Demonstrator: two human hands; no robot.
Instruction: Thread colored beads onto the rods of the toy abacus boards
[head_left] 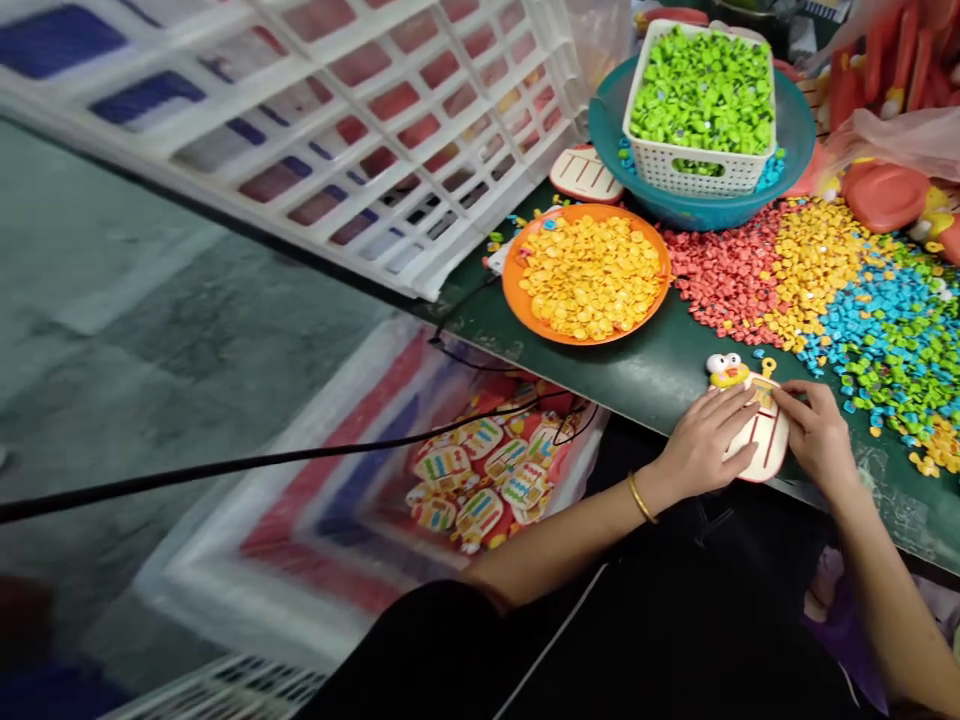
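A cream duck toy (771,440) with dark red slots lies at the near edge of the green table. Its yellow duck head with bulging white eyes points away from me, and a small yellow loop stands beside it. My left hand (709,440), with a gold bangle on the wrist, grips the toy from the left, fingers lying across its face. At the toy's upper right edge, my right hand (821,430) is closed with its fingertips against it; any small piece between them is hidden. A few loose blue pieces (759,354) lie just beyond the toy.
An orange plate (512,300) of yellow pieces sits left of heaped red, yellow, blue and green pieces (877,310). Behind stands a white basket (701,172) of green pieces in a teal basin (607,120). A white crate (420,260) leans left; a lined box (300,520) below holds several toys.
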